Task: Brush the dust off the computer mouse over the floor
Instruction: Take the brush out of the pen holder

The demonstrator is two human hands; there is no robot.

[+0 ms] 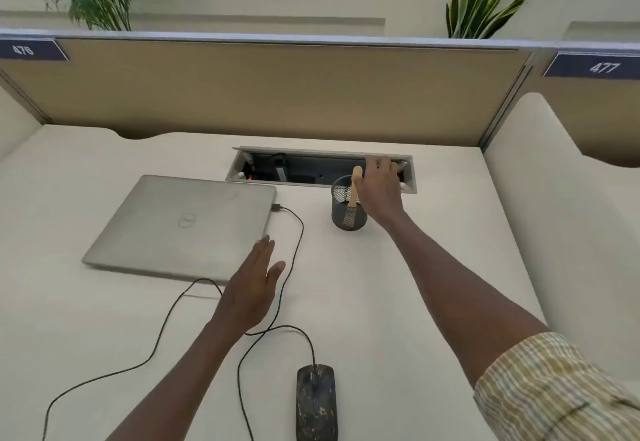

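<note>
Cubicle desk [398,285], beige. My right hand [379,188] at brush [355,186] in mesh cup [349,212]; grip hidden, cannot tell. Left hand [251,288] flat, fingers straight, empty. Mouse [316,402] behind both hands, untouched, dusty. Risk: hasty pull tips cup; cable [294,253] under left palm snags on lift.

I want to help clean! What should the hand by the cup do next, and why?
Probably curl the right hand round the wooden brush handle and lift it out of the mesh cup. The hand is right beside the handle but doesn't clearly grip it yet, and the dusty mouse lies untouched on the desk. The left hand hovers open.
</note>
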